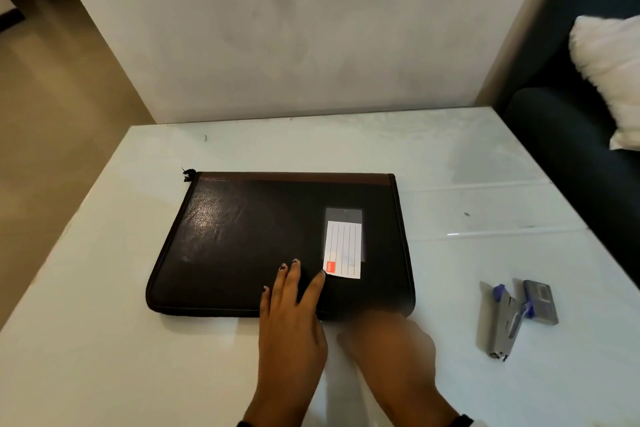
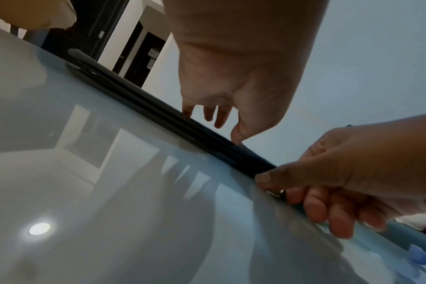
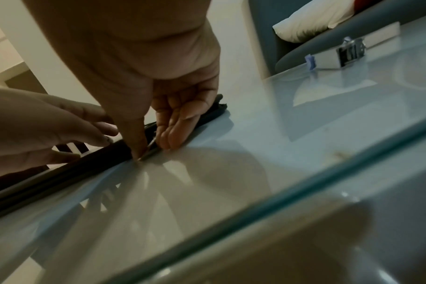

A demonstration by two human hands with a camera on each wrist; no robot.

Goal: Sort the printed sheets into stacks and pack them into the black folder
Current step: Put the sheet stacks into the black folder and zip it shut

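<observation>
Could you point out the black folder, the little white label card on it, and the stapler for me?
black folder [image 1: 242, 236], head view, on its bare front cover.
label card [image 1: 343, 250], head view, on its lined white middle.
stapler [image 1: 502, 319], head view, on its grey body.

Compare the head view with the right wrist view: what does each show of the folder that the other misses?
Only the head view shows the black folder lying flat and closed, its top face with the lined label card, and the left hand resting straight fingers on the cover. Only the right wrist view shows the right hand pinching a small metal zipper pull at the folder's near edge. Both show both hands at that edge and the stapler lying apart on the glass table.
</observation>
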